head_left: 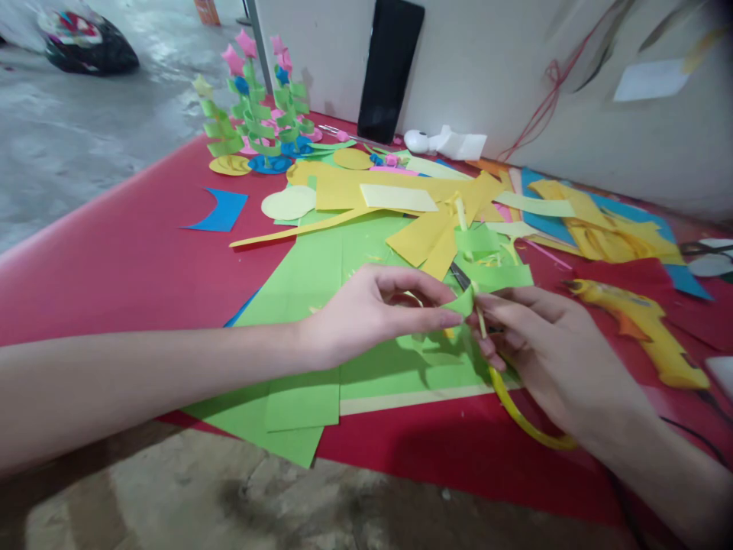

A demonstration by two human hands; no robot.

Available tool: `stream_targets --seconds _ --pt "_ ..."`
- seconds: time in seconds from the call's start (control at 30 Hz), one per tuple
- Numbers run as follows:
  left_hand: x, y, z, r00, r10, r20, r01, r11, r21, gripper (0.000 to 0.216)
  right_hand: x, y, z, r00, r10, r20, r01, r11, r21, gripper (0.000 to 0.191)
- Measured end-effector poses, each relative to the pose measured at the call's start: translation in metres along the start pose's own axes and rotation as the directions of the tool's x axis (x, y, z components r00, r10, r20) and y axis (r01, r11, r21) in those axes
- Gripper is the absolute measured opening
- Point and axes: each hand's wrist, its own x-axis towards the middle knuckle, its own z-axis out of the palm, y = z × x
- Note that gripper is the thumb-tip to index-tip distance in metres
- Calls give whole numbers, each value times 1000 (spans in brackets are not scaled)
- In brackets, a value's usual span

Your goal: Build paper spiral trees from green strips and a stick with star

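My left hand (383, 309) pinches one end of a small curled green paper strip (461, 302) between thumb and fingertips. Against its other end, the fingers of my right hand (541, 336) close on a thin pale paper stem (481, 317). Scissors with a yellow handle (524, 420) sit at my right hand, their dark blade tips (459, 276) showing beyond the fingers. Whether the fingers pass through the handle is hidden. Under both hands lie green paper sheets (303, 389) and scraps.
Paper plants with star tops (252, 107) stand at the back left. A black phone (391, 72) leans on the wall. Yellow paper pieces (395, 189) lie across the middle. A yellow glue gun (641, 328) rests on the red tabletop (126, 252) at right.
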Motion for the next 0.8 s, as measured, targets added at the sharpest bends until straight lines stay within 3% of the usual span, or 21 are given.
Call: stream_targets --seconds 0.33,0.63,0.8 --pt "-5 8 1 986 147 75 -153 984 89 5 13 -1 -11 1000 4 -4 -4 1000 12 10" --pt "-13 21 6 920 333 207 -383 876 292 5 18 -7 -16 1000 11 3 -11 1000 25 11" --pt "-16 22 9 894 294 337 -414 830 375 4 21 -10 -20 999 -38 -38 39 999 32 13"
